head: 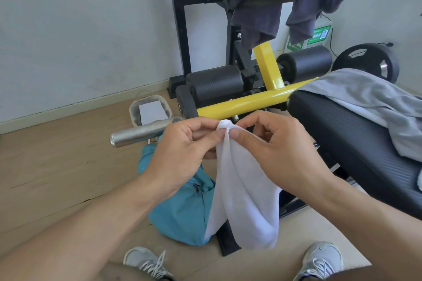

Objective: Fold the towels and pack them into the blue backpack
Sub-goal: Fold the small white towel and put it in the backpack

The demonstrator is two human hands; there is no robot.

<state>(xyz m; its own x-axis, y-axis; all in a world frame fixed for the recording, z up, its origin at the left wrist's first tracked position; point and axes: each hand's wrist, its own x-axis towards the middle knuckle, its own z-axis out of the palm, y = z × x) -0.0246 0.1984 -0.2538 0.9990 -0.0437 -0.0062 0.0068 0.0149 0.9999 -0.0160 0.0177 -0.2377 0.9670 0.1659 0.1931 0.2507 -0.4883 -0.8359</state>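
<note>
Two grey sneakers (150,262) sit at the bottom of the view, toes forward on the wooden floor (57,166), and just above them both hands are up and busy. Left hand (180,155) and right hand (278,150) meet at the top of a white towel (246,201), each pinching the bunched corner between thumb and forefinger, fingertips nearly touching. From that pinch the white towel hangs straight down in two loose folds, its lower end dangling just above the floor between the feet.

Behind the towel, down on the floor, the blue backpack (180,210) lies slumped against the foot of the workout bench, a dark zipper pull showing on its upper side. The hanging cloth covers its right edge.

Over on the right, a grey towel (370,102) is spread in a rumpled heap across the far end of the black bench pad (347,143). A yellow frame bar (242,104) runs across behind the hands, with a chrome bar (141,133) sticking out to the left. Dark garments (258,7) hang from the black roller along the top edge.
</note>
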